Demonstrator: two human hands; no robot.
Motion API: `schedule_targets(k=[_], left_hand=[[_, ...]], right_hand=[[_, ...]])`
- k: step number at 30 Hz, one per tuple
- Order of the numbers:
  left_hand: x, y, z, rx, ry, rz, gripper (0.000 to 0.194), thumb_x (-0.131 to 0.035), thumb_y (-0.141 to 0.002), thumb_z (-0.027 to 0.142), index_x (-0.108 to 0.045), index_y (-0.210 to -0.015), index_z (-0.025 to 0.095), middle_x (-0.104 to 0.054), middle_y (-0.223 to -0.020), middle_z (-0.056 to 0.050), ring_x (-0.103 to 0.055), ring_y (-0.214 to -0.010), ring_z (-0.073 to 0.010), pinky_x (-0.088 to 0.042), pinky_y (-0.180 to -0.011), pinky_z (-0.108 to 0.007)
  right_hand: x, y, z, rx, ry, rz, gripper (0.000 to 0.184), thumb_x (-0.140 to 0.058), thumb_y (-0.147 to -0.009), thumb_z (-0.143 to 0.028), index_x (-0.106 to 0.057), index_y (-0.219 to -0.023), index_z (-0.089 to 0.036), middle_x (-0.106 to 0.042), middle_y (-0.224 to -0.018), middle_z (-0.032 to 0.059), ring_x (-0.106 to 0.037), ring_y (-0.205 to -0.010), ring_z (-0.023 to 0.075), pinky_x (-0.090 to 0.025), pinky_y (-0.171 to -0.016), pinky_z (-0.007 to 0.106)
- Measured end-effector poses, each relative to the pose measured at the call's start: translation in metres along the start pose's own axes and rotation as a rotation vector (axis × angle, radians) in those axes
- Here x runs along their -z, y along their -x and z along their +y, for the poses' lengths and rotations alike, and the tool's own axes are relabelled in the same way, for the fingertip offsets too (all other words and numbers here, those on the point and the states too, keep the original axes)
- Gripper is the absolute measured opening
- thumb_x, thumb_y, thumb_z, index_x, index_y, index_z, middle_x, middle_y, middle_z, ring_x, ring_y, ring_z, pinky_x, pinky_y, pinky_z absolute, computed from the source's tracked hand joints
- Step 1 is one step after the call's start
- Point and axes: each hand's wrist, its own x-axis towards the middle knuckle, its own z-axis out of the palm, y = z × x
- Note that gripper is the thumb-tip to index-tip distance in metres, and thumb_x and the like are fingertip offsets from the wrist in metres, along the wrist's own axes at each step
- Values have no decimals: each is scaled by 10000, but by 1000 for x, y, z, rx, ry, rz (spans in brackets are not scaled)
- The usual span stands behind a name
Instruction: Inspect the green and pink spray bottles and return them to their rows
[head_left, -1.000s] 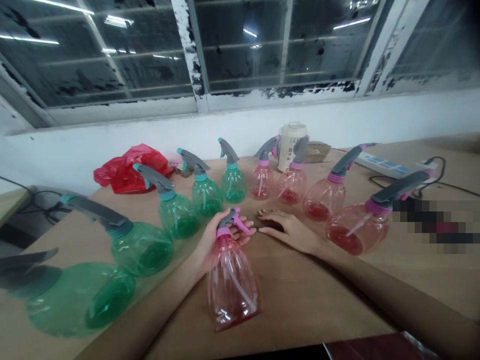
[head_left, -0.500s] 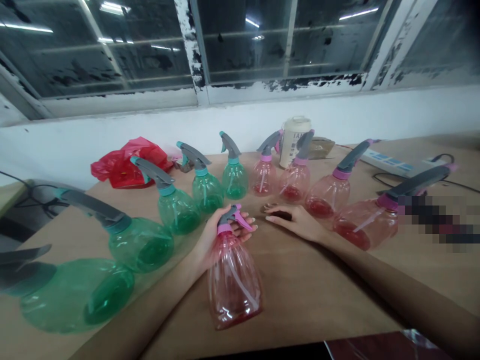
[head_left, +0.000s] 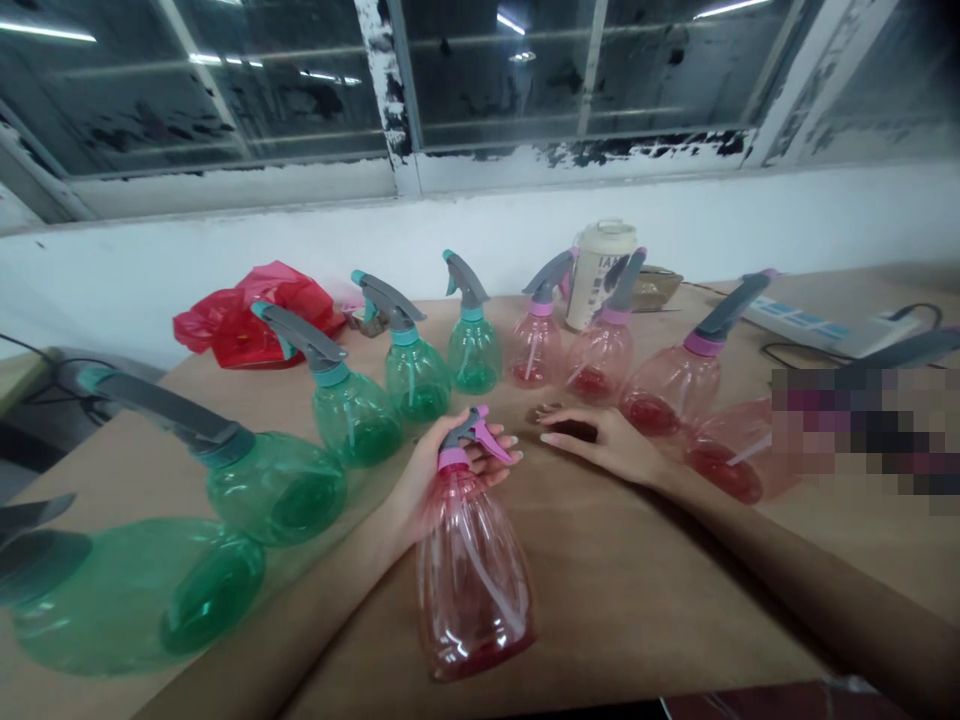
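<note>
My left hand [head_left: 427, 480] is closed around the neck of a clear pink spray bottle [head_left: 476, 590], from behind and below its pink-and-grey trigger head. The bottle leans toward me, its base nearest me, with a little red liquid at the bottom. My right hand [head_left: 600, 440] rests on the table to the right, fingers loosely bent and apart from the thumb, holding nothing. Beyond it are pink spray bottles, the nearest being one [head_left: 667, 385] with red liquid. To the left of my left hand stand several green spray bottles [head_left: 356, 420] with green liquid.
The bottles form an arc on the wooden table [head_left: 600, 590]. Behind them are a crumpled red plastic bag [head_left: 259, 315], a lidded paper cup [head_left: 598, 275] and a white power strip [head_left: 817, 325] with cables. A window wall closes off the back.
The view has shifted slightly, so the outer bottles sit nearer the frame edges. My left hand still grips the pink spray bottle; the right hand's pose looks the same.
</note>
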Motion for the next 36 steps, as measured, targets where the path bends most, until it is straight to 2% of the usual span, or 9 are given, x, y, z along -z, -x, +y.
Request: schedule_targets(k=[4, 7, 12, 14, 17, 19, 22, 27, 36], left_hand=[[-1, 0, 0, 1, -14, -12, 341, -466, -888, 349, -674, -887, 78, -710, -880, -157, -697, -820, -244, -538, -752, -313], [-1, 0, 1, 2, -64, -35, 265, -488, -874, 293, -669, -843, 102, -692, -761, -111, -687, -695, -208, -537, -695, -306], [1, 4, 2, -82, -126, -201, 279, -522, -855, 258, -587, -612, 137, -542, -517, -17, -542, -455, -109, -454, -479, -209], [2, 3, 3, -115, -101, -196, 267, -531, -857, 275, -602, -641, 136, -570, -556, -25, -575, -506, -120, -478, -520, -219], [5, -1, 4, -120, -64, -39, 245, -558, -851, 341, -649, -781, 125, -679, -751, -85, -671, -703, -184, -530, -681, -278], [8, -5, 6, -68, -46, 11, 304, -552, -853, 393, -659, -869, 109, -704, -873, -129, -687, -814, -223, -531, -761, -313], [11, -8, 8, -13, -28, -17, 365, -507, -875, 409, -654, -940, 81, -703, -959, -165, -681, -904, -256, -521, -820, -343], [10, -5, 9, -10, -13, -61, 380, -453, -902, 390, -656, -952, 72, -708, -966, -172, -675, -936, -272, -505, -858, -377], [11, -5, 6, 5, 53, -109, 395, -466, -886, 387, -674, -892, 52, -707, -827, -163, -684, -841, -260, -462, -910, -429]], right_hand=[[-5, 2, -4, 73, 103, -3, 373, -591, -812, -464, -645, -1120, -262, -638, -1196, 28, -536, -1183, 223, -391, -1035, 445], [-9, 2, -2, 123, 176, -20, 450, -593, -810, -478, -606, -1188, -235, -601, -1254, 50, -494, -1229, 228, -352, -1067, 458], [-12, 3, 1, 128, 216, -29, 487, -580, -816, -497, -583, -1221, -226, -569, -1293, 60, -475, -1248, 232, -326, -1087, 468], [-11, 3, 1, 121, 219, -29, 483, -570, -824, -495, -580, -1224, -223, -566, -1297, 59, -474, -1250, 229, -330, -1087, 464], [-11, 3, 1, 126, 222, -43, 478, -557, -837, -486, -568, -1239, -228, -561, -1305, 48, -467, -1256, 221, -328, -1092, 452], [-10, 3, 1, 127, 221, -47, 467, -548, -844, -481, -563, -1244, -241, -555, -1312, 41, -461, -1261, 223, -328, -1091, 460], [-10, 4, 2, 118, 219, -56, 458, -533, -853, -478, -562, -1248, -247, -548, -1320, 40, -453, -1267, 228, -334, -1086, 462], [-9, 4, 3, 101, 225, -82, 447, -511, -867, -473, -565, -1243, -237, -535, -1336, 24, -432, -1283, 209, -326, -1102, 414], [-9, 5, 3, 81, 240, -95, 465, -505, -867, -481, -534, -1275, -258, -511, -1359, 11, -414, -1297, 218, -325, -1100, 438]])
